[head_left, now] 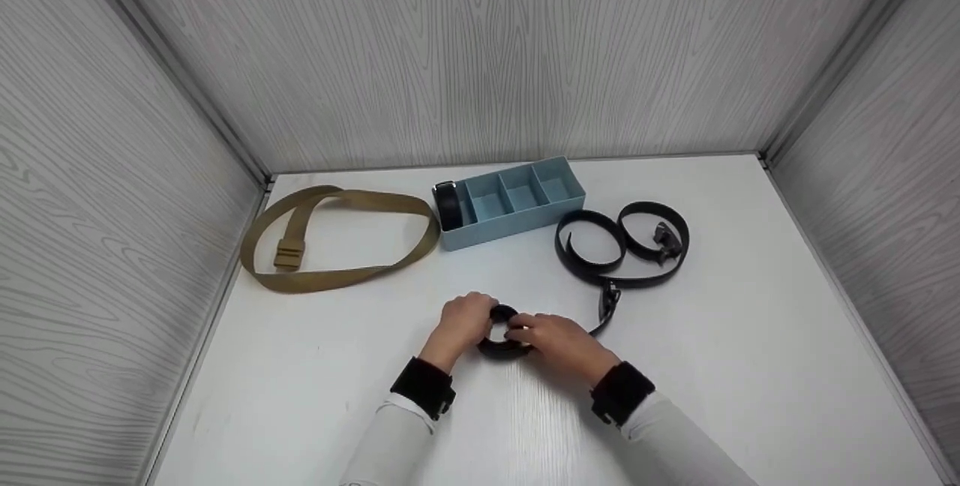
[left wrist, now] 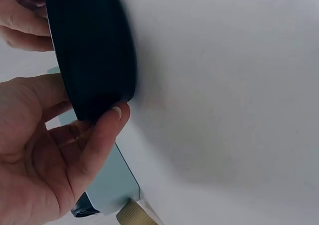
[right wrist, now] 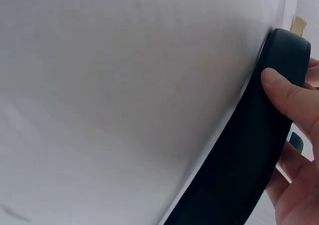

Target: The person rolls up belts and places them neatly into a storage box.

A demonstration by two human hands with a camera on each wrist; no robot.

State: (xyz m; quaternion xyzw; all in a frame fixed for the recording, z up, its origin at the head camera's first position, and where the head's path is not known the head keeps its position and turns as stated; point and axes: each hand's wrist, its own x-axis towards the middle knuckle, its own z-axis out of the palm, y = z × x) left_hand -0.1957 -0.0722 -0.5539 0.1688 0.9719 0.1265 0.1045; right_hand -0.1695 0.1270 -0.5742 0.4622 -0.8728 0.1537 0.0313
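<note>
A black belt (head_left: 501, 352) stands on edge on the white table, wound into a small ring, its tail running right to a dark buckle (head_left: 609, 298). My left hand (head_left: 466, 320) holds the ring's left side; in the left wrist view the thumb and fingers pinch the belt (left wrist: 92, 50). From the right, my right hand (head_left: 566, 341) grips the ring. The right wrist view shows its thumb against the outer face of the belt (right wrist: 239, 135), other fingers behind the strap. The inside of the ring is partly hidden by the fingers.
Behind the hands stands a blue compartment box (head_left: 514, 225) with a rolled black belt (head_left: 448, 205) in its leftmost compartment. A tan webbing belt (head_left: 315, 281) lies looped at left. Another black belt (head_left: 637, 282) lies in loose curls at right, near the buckle. Grey panels enclose the table.
</note>
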